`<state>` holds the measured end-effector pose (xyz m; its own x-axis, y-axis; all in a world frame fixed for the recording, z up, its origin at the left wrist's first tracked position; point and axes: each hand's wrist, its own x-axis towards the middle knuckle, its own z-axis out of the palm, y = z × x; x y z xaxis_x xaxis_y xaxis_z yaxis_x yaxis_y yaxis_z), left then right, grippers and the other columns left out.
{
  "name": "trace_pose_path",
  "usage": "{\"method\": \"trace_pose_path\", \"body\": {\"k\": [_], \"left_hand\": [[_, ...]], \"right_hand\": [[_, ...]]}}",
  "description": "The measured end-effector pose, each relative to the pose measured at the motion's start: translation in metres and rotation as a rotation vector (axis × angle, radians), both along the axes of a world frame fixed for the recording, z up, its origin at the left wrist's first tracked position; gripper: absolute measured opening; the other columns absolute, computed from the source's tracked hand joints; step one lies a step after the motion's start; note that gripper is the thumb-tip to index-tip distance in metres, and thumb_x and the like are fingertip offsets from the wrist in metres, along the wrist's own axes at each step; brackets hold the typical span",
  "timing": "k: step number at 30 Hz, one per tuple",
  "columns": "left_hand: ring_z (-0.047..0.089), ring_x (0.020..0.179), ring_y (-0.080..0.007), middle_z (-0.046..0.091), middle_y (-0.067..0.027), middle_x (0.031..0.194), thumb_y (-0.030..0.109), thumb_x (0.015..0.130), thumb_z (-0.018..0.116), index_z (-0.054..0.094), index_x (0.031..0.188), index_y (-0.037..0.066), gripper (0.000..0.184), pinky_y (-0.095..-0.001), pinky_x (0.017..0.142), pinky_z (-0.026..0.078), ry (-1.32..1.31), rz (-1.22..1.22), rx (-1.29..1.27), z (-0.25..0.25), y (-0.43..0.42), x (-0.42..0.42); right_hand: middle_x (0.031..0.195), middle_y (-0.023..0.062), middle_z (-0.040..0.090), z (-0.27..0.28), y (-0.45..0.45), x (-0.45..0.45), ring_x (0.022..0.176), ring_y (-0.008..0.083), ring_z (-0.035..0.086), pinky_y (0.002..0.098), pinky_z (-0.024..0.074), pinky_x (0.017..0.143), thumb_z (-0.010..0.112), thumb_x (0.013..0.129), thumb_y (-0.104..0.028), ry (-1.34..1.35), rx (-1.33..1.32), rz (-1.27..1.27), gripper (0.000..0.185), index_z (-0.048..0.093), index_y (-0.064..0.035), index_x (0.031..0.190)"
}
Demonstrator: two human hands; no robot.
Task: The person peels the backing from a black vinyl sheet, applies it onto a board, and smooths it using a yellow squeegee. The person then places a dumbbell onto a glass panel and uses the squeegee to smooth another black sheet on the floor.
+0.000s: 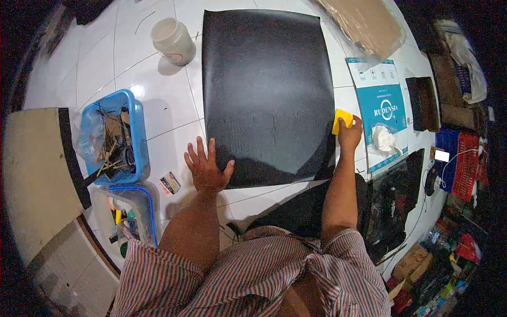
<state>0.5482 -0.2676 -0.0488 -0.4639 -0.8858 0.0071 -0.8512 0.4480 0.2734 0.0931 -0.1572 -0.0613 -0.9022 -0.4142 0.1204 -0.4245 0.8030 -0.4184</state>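
A large black sheet (269, 79) lies on the white tiled floor, with wrinkles across its lower half. My left hand (206, 169) is spread at the sheet's lower left corner, its thumb over the edge and the other fingers beside it. At the right edge, my right hand (349, 132) grips a flat yellow piece (342, 120), which looks like a scraper or a sponge; I cannot tell which. Part of that yellow piece is hidden by the fingers.
Left stand a blue basin (138, 137) of scraps, a clear box with a blue rim (157, 211) and a whitish jar (173, 42). A small card (170, 183) lies near my left hand. Right are a teal-and-white printed cardboard (377, 98), a crumpled white bag (384, 140) and a red crate (465, 164).
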Motion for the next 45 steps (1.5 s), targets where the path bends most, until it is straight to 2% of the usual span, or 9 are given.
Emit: {"method": "trace_pose_path", "body": {"k": [3,9,14,17,22,36,40,42,45], "left_hand": [[0.017,0.148,-0.0512,0.028,-0.0272,0.159,0.053,0.082,0.072,0.04,0.153,0.007,0.091,-0.0664,0.118,0.011,0.018,0.005,0.004,-0.002,0.0,0.0],[0.018,0.148,-0.0514,0.028,-0.0267,0.159,0.055,0.082,0.07,0.04,0.152,0.007,0.09,-0.0657,0.119,0.011,0.004,0.009,0.019,0.001,-0.001,-0.001],[0.019,0.147,-0.0517,0.028,-0.0264,0.159,0.054,0.082,0.071,0.04,0.153,0.008,0.09,-0.0659,0.119,0.011,-0.005,0.015,0.031,0.003,-0.001,-0.001],[0.019,0.147,-0.0519,0.028,-0.0263,0.159,0.054,0.082,0.07,0.04,0.153,0.008,0.09,-0.0662,0.119,0.011,-0.008,0.012,0.021,0.001,0.0,-0.001],[0.019,0.147,-0.0521,0.027,-0.0266,0.159,0.053,0.082,0.07,0.041,0.152,0.008,0.089,-0.0663,0.119,0.011,-0.011,0.007,0.0,0.0,0.001,-0.001],[0.022,0.145,-0.053,0.027,-0.0263,0.161,0.046,0.086,0.06,0.041,0.153,0.01,0.078,-0.0662,0.118,0.012,-0.024,-0.016,-0.038,-0.01,0.0,0.005],[0.02,0.147,-0.0521,0.026,-0.0261,0.161,0.046,0.087,0.06,0.04,0.154,0.01,0.078,-0.0664,0.118,0.012,-0.029,-0.009,-0.018,-0.007,0.001,0.003],[0.018,0.148,-0.0506,0.025,-0.0255,0.161,0.046,0.088,0.06,0.04,0.154,0.01,0.077,-0.0661,0.119,0.011,-0.042,-0.002,-0.017,-0.007,0.001,0.003],[0.016,0.149,-0.0495,0.024,-0.0245,0.162,0.048,0.09,0.06,0.038,0.155,0.011,0.078,-0.065,0.12,0.01,-0.014,-0.011,-0.043,-0.008,0.003,0.003]], "right_hand": [[0.119,0.0241,0.062,0.003,-0.008,0.007,0.108,0.0425,0.063,0.0463,0.0514,0.095,0.078,0.085,-0.022,0.041,-0.146,0.086,0.054,0.052,-0.0069,0.131],[0.123,0.0242,0.061,0.013,-0.024,0.03,0.112,0.0424,0.061,0.0467,0.0499,0.097,0.068,0.091,-0.013,-0.044,-0.265,0.096,0.048,0.051,-0.0061,0.135],[0.124,0.0241,0.062,0.01,-0.038,0.05,0.113,0.0438,0.061,0.0479,0.0501,0.097,0.068,0.091,-0.017,-0.092,-0.013,0.181,0.049,0.053,-0.0072,0.137],[0.132,0.0239,0.06,0.008,-0.05,0.07,0.121,0.0418,0.058,0.0464,0.0488,0.102,0.065,0.093,-0.03,-0.082,0.085,0.307,0.054,0.053,-0.0041,0.139],[0.119,0.0241,0.067,0.027,-0.088,0.13,0.107,0.0445,0.065,0.0497,0.0534,0.09,0.071,0.089,-0.031,-0.157,0.108,0.412,0.049,0.06,-0.0075,0.131],[0.106,0.0179,0.069,0.037,-0.082,0.267,0.1,0.0374,0.067,0.0492,0.0526,0.087,0.071,0.087,-0.024,-0.335,0.102,1.009,0.036,0.06,-0.0081,0.117],[0.108,0.0159,0.07,0.044,-0.066,0.212,0.097,0.0372,0.068,0.05,0.0539,0.082,0.072,0.087,-0.026,-0.266,0.315,0.823,0.038,0.06,-0.0113,0.12],[0.105,0.0182,0.07,0.041,-0.051,0.155,0.094,0.0391,0.069,0.0531,0.0546,0.079,0.066,0.089,-0.021,-0.115,0.152,0.644,0.039,0.059,-0.0101,0.125],[0.104,0.0184,0.071,0.028,-0.017,0.044,0.097,0.0407,0.069,0.0534,0.0551,0.08,0.065,0.091,-0.025,0.017,0.319,0.276,0.047,0.054,-0.0099,0.134]]}}
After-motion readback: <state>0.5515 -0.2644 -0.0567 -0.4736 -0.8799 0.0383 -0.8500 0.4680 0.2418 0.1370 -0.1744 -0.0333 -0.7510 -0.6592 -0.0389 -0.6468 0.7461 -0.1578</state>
